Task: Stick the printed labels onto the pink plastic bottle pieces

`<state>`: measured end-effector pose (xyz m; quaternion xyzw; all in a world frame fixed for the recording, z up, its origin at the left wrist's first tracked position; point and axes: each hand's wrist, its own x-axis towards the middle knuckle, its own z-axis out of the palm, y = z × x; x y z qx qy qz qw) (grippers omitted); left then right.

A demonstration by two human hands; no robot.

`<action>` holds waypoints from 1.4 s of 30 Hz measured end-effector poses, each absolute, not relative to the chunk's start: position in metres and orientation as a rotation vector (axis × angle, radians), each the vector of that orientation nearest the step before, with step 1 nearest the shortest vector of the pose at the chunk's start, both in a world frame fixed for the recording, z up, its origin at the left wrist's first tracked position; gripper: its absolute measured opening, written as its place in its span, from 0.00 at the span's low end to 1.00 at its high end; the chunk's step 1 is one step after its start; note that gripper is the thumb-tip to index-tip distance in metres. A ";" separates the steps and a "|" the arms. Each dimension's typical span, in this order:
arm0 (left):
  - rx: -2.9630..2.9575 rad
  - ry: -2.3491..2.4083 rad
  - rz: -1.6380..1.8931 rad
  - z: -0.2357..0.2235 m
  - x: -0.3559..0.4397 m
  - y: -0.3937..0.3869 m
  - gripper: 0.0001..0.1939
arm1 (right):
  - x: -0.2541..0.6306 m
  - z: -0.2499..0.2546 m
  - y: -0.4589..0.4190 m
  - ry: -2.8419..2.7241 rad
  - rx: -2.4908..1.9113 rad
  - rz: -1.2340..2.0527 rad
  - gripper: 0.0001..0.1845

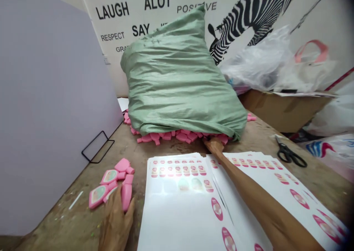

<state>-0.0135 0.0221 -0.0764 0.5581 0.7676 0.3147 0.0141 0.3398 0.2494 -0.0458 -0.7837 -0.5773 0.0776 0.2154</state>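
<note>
My left hand (115,221) sits at the bottom left, its fingers around an upright pink plastic piece (126,194). Beside it lies a small heap of pink plastic bottle-shaped pieces (109,181), some bearing oval labels. My right hand (214,146) stretches across white sticker sheets (177,206) printed with pink oval labels. Its fingertips reach the loose pink pieces (166,136) spilling from under a green woven sack (179,74). Those fingertips are hidden at the pile's edge, so I cannot tell whether they hold anything.
Black-handled scissors (289,153) lie on the worn wooden table (83,184) to the right. A pale board (52,107) with a black wire stand (97,147) stands at the left. A cardboard box (284,111) and plastic bags (257,61) sit behind.
</note>
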 end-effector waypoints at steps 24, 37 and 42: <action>1.002 1.158 1.002 -0.015 0.121 0.029 0.18 | 0.324 -0.048 0.087 -2.080 -1.585 0.276 0.11; 0.948 1.056 1.026 -0.049 0.149 0.060 0.25 | 0.326 -0.064 0.089 -2.165 -1.541 0.107 0.08; 0.945 1.083 1.017 -0.049 0.151 0.060 0.25 | 0.325 -0.066 0.090 -2.131 -1.555 0.125 0.07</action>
